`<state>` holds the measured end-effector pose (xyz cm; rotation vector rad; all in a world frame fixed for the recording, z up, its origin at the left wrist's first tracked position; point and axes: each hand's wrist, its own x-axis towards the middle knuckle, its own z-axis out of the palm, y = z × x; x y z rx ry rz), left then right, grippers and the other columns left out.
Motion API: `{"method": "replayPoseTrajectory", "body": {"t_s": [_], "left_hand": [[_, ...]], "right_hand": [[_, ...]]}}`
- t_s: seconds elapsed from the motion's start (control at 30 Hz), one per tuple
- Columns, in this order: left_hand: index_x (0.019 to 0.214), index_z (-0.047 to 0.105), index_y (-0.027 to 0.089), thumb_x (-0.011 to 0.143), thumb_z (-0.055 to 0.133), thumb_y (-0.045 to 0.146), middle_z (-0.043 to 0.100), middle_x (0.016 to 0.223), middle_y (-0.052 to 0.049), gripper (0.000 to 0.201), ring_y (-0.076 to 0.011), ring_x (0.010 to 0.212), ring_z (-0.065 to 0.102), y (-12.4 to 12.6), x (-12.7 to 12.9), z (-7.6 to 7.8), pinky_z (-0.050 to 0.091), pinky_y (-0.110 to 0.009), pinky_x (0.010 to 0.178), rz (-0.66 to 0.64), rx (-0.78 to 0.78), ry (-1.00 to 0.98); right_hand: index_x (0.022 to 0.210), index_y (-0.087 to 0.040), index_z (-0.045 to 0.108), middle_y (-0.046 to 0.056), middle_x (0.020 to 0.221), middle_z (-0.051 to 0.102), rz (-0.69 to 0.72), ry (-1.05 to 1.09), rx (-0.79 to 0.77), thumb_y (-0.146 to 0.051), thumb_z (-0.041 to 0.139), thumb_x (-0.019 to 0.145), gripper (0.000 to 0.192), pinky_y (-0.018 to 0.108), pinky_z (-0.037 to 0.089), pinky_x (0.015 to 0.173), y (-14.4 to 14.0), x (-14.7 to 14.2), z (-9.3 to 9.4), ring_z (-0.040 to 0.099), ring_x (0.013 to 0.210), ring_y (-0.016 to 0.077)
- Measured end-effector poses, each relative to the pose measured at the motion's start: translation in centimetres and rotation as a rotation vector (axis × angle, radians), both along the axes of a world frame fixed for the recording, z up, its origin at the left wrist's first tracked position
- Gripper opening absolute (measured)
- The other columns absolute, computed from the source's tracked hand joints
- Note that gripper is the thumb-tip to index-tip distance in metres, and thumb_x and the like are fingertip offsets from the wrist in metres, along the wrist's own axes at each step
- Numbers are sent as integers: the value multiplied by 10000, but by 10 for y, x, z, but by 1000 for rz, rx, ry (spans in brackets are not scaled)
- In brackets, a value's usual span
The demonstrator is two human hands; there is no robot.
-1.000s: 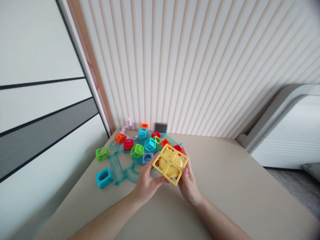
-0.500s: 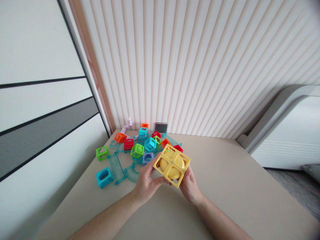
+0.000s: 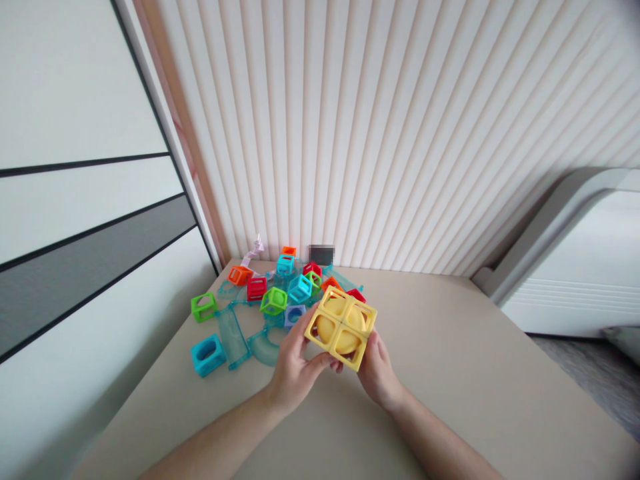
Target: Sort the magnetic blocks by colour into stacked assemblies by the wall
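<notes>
A yellow open-frame toy block (image 3: 342, 327) with a rounded yellow shape inside is held up above the table, tilted, its four-window face toward me. My left hand (image 3: 296, 363) is closed around its left and lower side, thumb along the bottom edge. On the right side, my right hand (image 3: 379, 373) grips the same block, with its fingers partly hidden behind it. Just beyond my left hand sit a purple cube block (image 3: 295, 317) and a curved clear-teal track piece (image 3: 263, 347).
On the beige table (image 3: 450, 360), several cube blocks and teal track pieces lie piled at the back left. A blue block (image 3: 208, 355) and a green block (image 3: 203, 307) are at the left. A ribbed white panel (image 3: 350, 133) rises behind.
The yellow block has shifted slightly left and tilted a little, so more of its side shows. Both hands still hold it; the other blocks stay put.
</notes>
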<state>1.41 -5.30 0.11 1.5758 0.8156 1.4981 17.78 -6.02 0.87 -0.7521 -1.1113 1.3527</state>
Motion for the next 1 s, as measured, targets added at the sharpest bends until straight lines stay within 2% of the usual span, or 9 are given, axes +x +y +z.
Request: {"method": "replayPoseTrajectory", "body": {"t_s": [0.1, 0.2, 0.3, 0.43, 0.53, 0.67, 0.8, 0.9, 1.0], "left_hand": [[1515, 392, 317, 883, 735, 348, 475, 1525, -127, 720, -329, 1395, 485, 1, 1, -6, 441, -465, 1132, 83, 40, 69], [1550, 302, 334, 882, 735, 346, 403, 1556, -134, 795, -339, 1432, 429, 3, 0, -9, 419, -488, 1145, 100, 84, 124], [1546, 303, 328, 873, 743, 348, 392, 1534, -133, 804, -336, 1430, 418, 4, -1, -7, 425, -486, 1141, 54, 120, 177], [1500, 357, 323, 883, 729, 330, 439, 1461, -125, 721, -314, 1364, 483, 2, 0, -2, 514, -434, 1050, 68, 108, 190], [1489, 353, 310, 883, 725, 311, 447, 1440, -128, 711, -312, 1353, 483, 1, 0, 0, 506, -441, 1053, 98, 142, 215], [1482, 345, 283, 861, 740, 318, 445, 1430, -136, 737, -319, 1353, 469, 3, -1, 4, 460, -466, 1093, 74, 157, 215], [1419, 394, 280, 786, 813, 371, 513, 1354, -112, 764, -303, 1237, 561, 3, 0, 11, 510, -434, 1019, 21, 66, 124], [1365, 421, 283, 764, 838, 367, 546, 1315, -94, 736, -282, 1184, 598, 0, 2, 16, 530, -410, 981, 23, 17, 76], [1344, 418, 283, 731, 868, 366, 547, 1326, -95, 764, -280, 1177, 617, -2, 6, 18, 544, -408, 967, 19, 4, 40]], "right_hand": [[1138, -225, 612, 32, 660, 708, 82, 98, -35, -759, 482, 901, 598, 338, 558, 508, 0, -4, 4, 675, 528, 216], [1270, -232, 544, 40, 781, 747, 40, 161, -62, -697, 534, 919, 583, 308, 541, 479, 1, -6, 8, 671, 536, 196], [1278, -215, 533, 71, 897, 761, 8, 190, -100, -675, 523, 937, 573, 289, 524, 460, 3, -5, 13, 693, 594, 201], [1297, -195, 517, 41, 746, 737, 10, 143, -108, -700, 536, 911, 636, 312, 524, 457, 5, -3, 13, 674, 526, 211], [1315, -196, 493, 25, 711, 719, -10, 103, -98, -717, 529, 904, 665, 314, 513, 437, 5, -2, 12, 645, 483, 200], [1395, -224, 427, 45, 849, 734, -26, 109, -91, -671, 547, 923, 662, 281, 504, 439, 2, -2, 13, 651, 547, 180], [1507, -287, 303, 53, 1000, 721, 25, 124, -101, -601, 540, 960, 674, 277, 517, 461, -1, -1, 12, 648, 573, 162], [1562, -297, 220, 65, 1032, 718, 49, 127, -110, -594, 514, 974, 721, 301, 534, 474, -3, -1, 13, 651, 585, 175], [1585, -330, 177, 103, 1245, 665, 26, 121, -119, -610, 510, 964, 759, 310, 539, 458, -4, -2, 15, 693, 717, 220]]}}
